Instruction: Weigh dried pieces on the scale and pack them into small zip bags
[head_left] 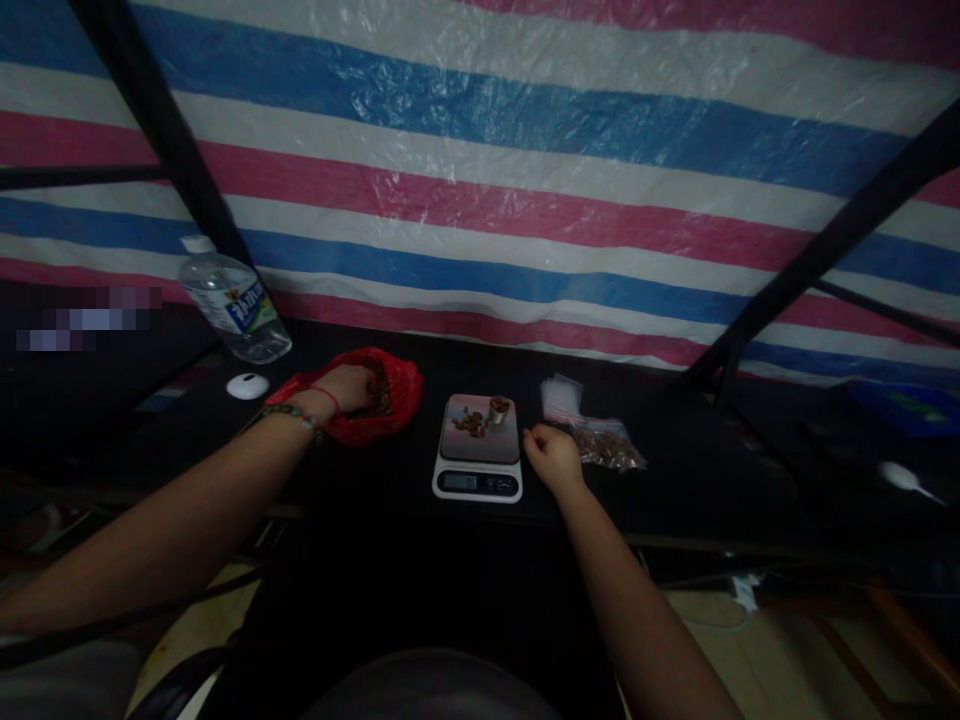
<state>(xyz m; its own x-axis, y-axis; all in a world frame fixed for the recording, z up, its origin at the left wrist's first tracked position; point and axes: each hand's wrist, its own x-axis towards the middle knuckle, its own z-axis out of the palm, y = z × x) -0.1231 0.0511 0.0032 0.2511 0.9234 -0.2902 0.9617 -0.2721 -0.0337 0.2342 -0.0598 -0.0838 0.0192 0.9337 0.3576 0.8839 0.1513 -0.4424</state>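
My left hand (350, 388) reaches into an open red plastic bag (405, 392) that holds small brown pieces; its fingertips are hidden among them. Right of the bag stands a white kitchen scale (442, 472) with a lit display too blurred to read. On its plate lie a loose heap of brown pieces (470, 424) and a small metal cup (498, 412) filled with more of them. My right hand (553, 456) rests by the scale's right edge, its fingers curled in with nothing visible in them. Just beyond it lies a clear zip bag (609, 446) of brown pieces.
Small empty clear bags (562, 396) lie behind the right hand. A clear plastic bottle (238, 305) and a white computer mouse (247, 386) are at the left on the black table (390, 480). A striped plastic sheet (480, 220) hangs behind, with dark metal bars (840, 235) at the sides.
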